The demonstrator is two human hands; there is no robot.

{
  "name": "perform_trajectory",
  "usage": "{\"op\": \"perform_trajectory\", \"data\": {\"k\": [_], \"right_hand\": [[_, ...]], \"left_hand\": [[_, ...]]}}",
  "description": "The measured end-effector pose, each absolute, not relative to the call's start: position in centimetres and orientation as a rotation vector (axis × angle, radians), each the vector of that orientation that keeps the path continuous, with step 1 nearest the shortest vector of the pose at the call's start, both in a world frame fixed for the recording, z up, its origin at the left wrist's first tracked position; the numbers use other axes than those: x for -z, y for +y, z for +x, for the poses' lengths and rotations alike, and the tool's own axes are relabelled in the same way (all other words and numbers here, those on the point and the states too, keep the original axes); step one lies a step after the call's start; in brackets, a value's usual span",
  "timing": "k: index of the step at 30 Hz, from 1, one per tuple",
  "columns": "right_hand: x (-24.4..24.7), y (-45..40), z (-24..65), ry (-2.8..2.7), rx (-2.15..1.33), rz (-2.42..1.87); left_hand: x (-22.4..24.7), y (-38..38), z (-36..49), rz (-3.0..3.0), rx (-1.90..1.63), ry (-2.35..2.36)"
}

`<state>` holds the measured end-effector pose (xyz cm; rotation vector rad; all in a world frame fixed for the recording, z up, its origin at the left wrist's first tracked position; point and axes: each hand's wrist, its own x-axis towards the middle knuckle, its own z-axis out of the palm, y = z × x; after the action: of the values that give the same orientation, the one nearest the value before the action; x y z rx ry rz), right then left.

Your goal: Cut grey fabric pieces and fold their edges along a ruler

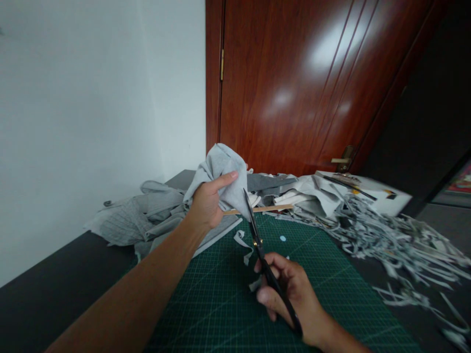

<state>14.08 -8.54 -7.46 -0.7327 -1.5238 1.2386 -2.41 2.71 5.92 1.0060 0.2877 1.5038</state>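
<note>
With my left hand gripping the cloth up above the mat and my right hand wrapped around the scissors, blades at the cloth's edge, I'd best hold it taut, thumb well clear.

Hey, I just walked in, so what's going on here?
A person's left hand holds up a light grey cloth, while the right hand holds black scissors at its edge. Below is a green cutting mat with a curled scrap on it. Thin strips are heaped to the right, and more grey fabric lies to the left.
</note>
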Motion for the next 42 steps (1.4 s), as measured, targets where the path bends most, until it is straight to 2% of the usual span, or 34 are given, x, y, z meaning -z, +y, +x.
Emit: {"op": "perform_trajectory", "data": {"k": [10,31,42], "right_hand": [[7.56,-8.63,14.34,-1.498,-1.235,-0.675],[7.62,-8.53,14.32,-1.528,-1.175,-0.811],[7.49,-8.66,14.40,-1.515,-1.172,-0.727]], "left_hand": [[-5.44,2.54,-2.57,1.158,-1.375,0.283],[-5.43,2.44,-2.76,1.177,-1.369,0.261],[-5.32,2.23,-2.77,1.207,-1.289,0.240]]}}
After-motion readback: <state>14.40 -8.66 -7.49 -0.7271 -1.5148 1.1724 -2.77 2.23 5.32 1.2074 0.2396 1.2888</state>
